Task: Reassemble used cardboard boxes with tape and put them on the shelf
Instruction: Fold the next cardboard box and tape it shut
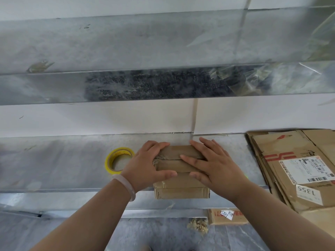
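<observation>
A small brown cardboard box (178,186) sits on the metal shelf (72,160), its near side hanging slightly over the front edge. Its top flaps are closed under wrinkled clear tape. My left hand (147,164) grips the box's left end, fingers over the top and thumb on the near side. My right hand (212,164) lies flat on the right part of the top, fingers spread across the seam. A yellow roll of tape (118,161) lies flat on the shelf just left of my left hand.
A pile of flattened cardboard boxes (297,169) with shipping labels fills the shelf's right end. A second metal shelf (126,42) hangs above. On the grey floor below lie another flat box (228,216) and a scrap of packing filler (198,226).
</observation>
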